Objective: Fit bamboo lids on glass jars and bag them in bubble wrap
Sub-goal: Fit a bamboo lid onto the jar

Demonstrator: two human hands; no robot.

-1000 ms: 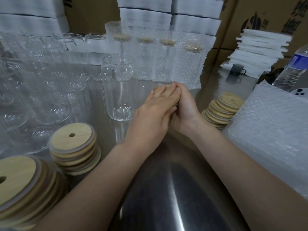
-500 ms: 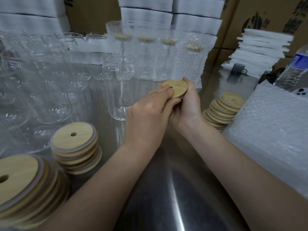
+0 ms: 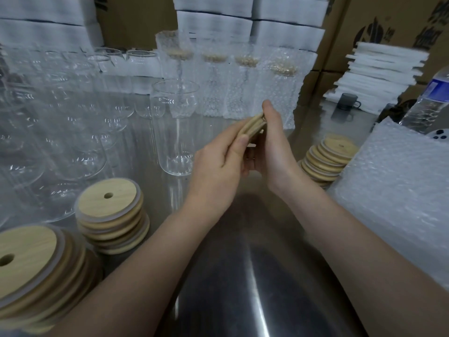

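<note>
While the left hand (image 3: 218, 166) and right hand (image 3: 272, 152) gripped a round pale bamboo lid (image 3: 252, 125) on edge, just right of the tall clear glass jar (image 3: 176, 127), lidding seemed the step in hand. Next it would likely need levelling over that jar's rim and pressing home. Print on brown cardboard boxes (image 3: 388, 25) behind the jar was unreadable.

left hand (image 3: 218, 164), right hand (image 3: 272, 152), both pinching tilted bamboo lid (image 3: 251, 126)

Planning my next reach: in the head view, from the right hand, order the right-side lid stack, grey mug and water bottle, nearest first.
1. right-side lid stack, just right of the right hand.
2. grey mug, behind, to the right.
3. water bottle, far right edge.
</note>
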